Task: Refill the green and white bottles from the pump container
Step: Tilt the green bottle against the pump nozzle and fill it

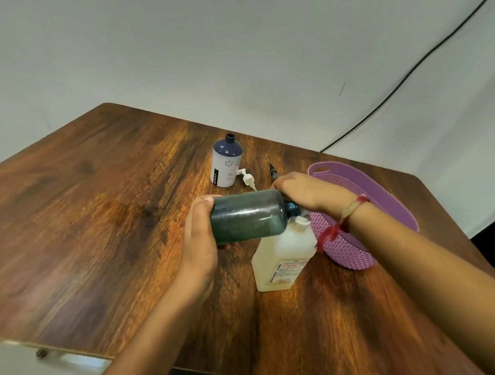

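Observation:
My left hand (198,237) grips the base of the dark green translucent bottle (249,216), held on its side with its open neck pointing right, at the white pump nozzle. The pale square pump container (280,259) stands below it, with its pump head under my right hand (304,195), which rests on top of the pump; the fingers are partly hidden. The white bottle (226,163) with a dark blue shoulder stands uncapped further back. Next to it lie a white pump cap (247,179) and a dark green cap (273,171).
A purple woven basket (362,203) stands at the right, touching the pump container. The wooden table (92,226) ends at a near edge on the left and a far edge by the white wall. A black cable runs down the wall at the right.

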